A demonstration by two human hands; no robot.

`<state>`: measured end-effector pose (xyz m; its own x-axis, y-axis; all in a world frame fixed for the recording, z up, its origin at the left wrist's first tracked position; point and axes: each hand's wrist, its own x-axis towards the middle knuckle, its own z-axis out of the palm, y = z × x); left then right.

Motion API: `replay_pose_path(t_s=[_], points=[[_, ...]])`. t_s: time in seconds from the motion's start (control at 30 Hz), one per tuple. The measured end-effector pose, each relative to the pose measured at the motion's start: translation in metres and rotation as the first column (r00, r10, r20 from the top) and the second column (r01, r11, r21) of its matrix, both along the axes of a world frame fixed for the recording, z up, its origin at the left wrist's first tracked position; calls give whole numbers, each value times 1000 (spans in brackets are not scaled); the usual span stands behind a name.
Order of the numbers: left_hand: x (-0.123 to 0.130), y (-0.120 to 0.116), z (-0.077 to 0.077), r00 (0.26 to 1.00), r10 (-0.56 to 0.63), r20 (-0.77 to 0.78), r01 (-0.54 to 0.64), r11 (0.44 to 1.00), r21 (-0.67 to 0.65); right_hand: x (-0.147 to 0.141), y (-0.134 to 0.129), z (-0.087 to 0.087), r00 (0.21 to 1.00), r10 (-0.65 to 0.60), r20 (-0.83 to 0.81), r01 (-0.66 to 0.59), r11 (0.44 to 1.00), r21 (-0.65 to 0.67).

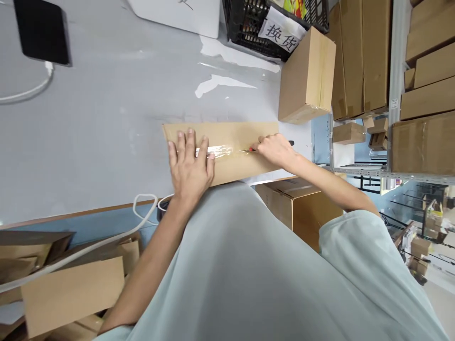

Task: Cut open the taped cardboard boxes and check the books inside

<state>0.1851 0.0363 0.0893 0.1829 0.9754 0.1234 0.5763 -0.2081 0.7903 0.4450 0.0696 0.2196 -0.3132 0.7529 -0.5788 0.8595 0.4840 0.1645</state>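
A flat brown cardboard box (234, 166) lies along the front edge of the grey table, with shiny clear tape (222, 151) along its middle. My left hand (190, 166) rests flat on the box's left part, fingers spread, holding nothing. Over the right part, my right hand (275, 149) is closed around a slim cutter (291, 143). Its dark end sticks out behind the hand, and a small red part shows at my fingertips, close to the tape. Most of the cutter is hidden by the hand.
A closed carton (307, 78) and a black crate (245, 28) stand at the back right. A black phone (41, 31) with a white cable lies at the far left. Below the table edge are an open carton (291, 203) and loose cardboard (74, 293). Shelves with boxes are at right.
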Motion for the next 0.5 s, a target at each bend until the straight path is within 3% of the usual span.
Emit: replay_pose_path(t_s=[0.17,0.33,0.43,0.5], points=[[4,-1,-5,1000,5,-27,-5,1000,-16,39,-5,6,999,-15,48,15,1000,-12],[2,-1,-5,989,-1,-149,10,998,56,101,-13,3,980,-183,74,180,983,45],[6,-2,-5,989,10,-145,-1,998,63,132,-14,-6,969,-245,0,244,967,76],[5,-2,-6,989,20,-149,-11,998,60,154,-18,-13,945,-295,-141,305,951,50]])
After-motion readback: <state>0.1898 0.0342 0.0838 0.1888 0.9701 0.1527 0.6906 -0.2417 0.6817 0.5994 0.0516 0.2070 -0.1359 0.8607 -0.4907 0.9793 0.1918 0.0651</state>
